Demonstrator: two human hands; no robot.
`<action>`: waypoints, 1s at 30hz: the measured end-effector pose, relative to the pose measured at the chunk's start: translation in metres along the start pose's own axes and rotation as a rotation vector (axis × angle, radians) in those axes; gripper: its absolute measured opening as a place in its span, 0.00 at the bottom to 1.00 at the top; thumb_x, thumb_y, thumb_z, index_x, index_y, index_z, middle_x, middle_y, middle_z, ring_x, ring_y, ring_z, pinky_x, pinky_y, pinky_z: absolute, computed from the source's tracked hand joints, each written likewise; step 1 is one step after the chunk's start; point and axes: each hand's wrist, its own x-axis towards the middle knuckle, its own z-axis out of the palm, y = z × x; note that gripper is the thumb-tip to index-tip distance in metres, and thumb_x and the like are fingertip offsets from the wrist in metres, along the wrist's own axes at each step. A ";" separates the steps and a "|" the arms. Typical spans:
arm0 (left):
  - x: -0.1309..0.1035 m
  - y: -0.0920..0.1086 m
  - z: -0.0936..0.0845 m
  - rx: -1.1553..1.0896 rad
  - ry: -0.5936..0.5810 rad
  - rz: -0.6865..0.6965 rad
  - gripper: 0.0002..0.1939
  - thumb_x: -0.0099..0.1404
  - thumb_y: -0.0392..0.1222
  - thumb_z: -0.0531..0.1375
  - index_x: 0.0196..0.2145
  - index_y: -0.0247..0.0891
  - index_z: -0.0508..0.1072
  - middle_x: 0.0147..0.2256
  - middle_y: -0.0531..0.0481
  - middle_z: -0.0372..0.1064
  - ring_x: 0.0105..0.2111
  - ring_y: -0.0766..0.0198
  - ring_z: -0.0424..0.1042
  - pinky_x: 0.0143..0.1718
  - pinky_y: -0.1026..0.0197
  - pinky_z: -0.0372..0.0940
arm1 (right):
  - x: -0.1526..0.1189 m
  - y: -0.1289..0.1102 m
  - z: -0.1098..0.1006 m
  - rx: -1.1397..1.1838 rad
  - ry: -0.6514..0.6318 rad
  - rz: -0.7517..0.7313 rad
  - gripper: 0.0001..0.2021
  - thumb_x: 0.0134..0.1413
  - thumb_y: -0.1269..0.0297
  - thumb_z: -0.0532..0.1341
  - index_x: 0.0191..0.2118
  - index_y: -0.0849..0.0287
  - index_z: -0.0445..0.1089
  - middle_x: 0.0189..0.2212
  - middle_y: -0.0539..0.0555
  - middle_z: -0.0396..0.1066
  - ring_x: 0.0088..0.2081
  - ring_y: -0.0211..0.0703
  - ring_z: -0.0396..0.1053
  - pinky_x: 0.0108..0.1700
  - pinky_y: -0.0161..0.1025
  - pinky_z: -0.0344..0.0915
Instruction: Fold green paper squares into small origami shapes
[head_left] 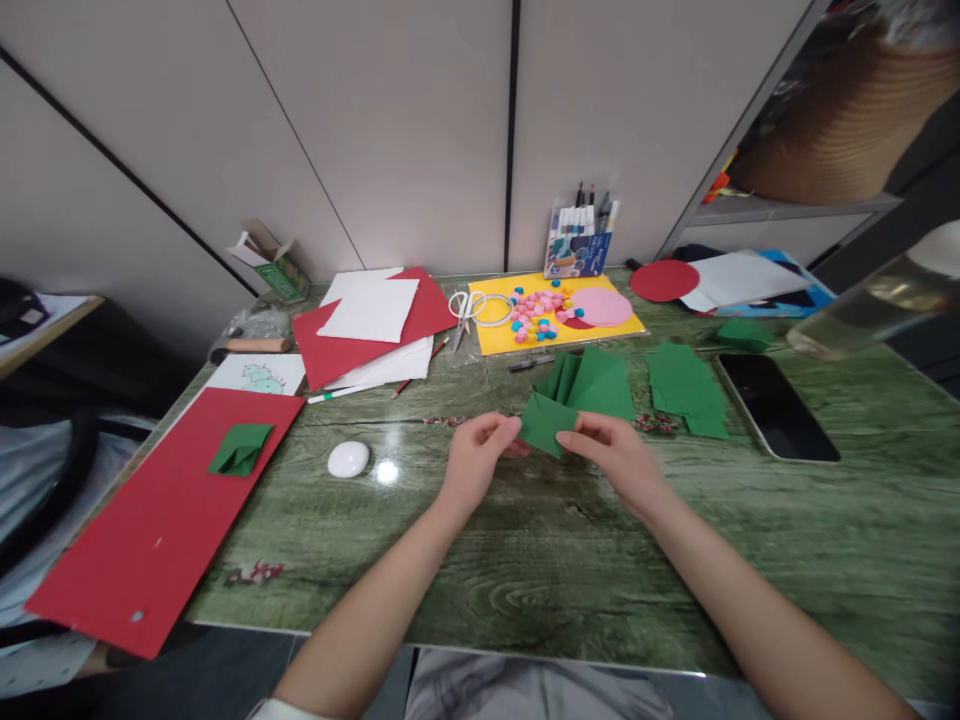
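Between my two hands is a small square of green paper (549,424), held up over the table with a crease or fold showing. My left hand (484,450) pinches its left edge between thumb and fingers. On its right side, the thumb and fingers of my right hand (611,450) grip the lower corner. Just behind it lie folded green paper pieces (600,380), partly hidden by the square. Farther right rests a stack of green paper sheets (686,388). A folded green piece (241,449) sits on the red sheet (161,520) at the left.
A phone (776,407) lies at right, near a clear bottle (877,300). Scissors (460,312), a tape roll (493,310) and pink and blue beads (534,310) are by the yellow sheet (495,338). A white oval object (349,460) is left of my hands; a marker box (576,242) stands behind.
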 end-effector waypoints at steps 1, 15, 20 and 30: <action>0.000 0.000 -0.001 0.012 -0.002 0.008 0.11 0.54 0.47 0.60 0.24 0.35 0.72 0.20 0.53 0.70 0.23 0.63 0.71 0.30 0.61 0.66 | 0.000 0.000 0.000 -0.003 0.002 -0.001 0.12 0.47 0.59 0.60 0.20 0.59 0.62 0.18 0.46 0.59 0.23 0.36 0.56 0.27 0.34 0.51; 0.001 0.006 -0.003 -0.134 -0.085 -0.171 0.11 0.51 0.45 0.63 0.26 0.33 0.72 0.23 0.48 0.73 0.23 0.65 0.71 0.30 0.63 0.65 | 0.000 -0.003 -0.001 -0.041 0.061 -0.027 0.15 0.45 0.58 0.60 0.18 0.59 0.58 0.16 0.46 0.56 0.22 0.35 0.54 0.24 0.34 0.49; 0.000 0.007 -0.002 -0.161 -0.116 -0.196 0.11 0.53 0.46 0.61 0.26 0.34 0.71 0.23 0.49 0.73 0.24 0.65 0.71 0.31 0.63 0.65 | -0.001 -0.004 0.000 -0.036 0.034 -0.024 0.14 0.46 0.58 0.60 0.18 0.59 0.59 0.17 0.45 0.57 0.22 0.36 0.55 0.26 0.34 0.50; 0.000 -0.003 0.001 0.020 -0.146 -0.080 0.10 0.48 0.44 0.64 0.23 0.33 0.74 0.23 0.51 0.71 0.23 0.65 0.68 0.30 0.62 0.63 | -0.001 0.001 0.005 -0.138 -0.033 -0.056 0.10 0.46 0.57 0.60 0.24 0.59 0.65 0.20 0.47 0.61 0.25 0.38 0.58 0.28 0.34 0.55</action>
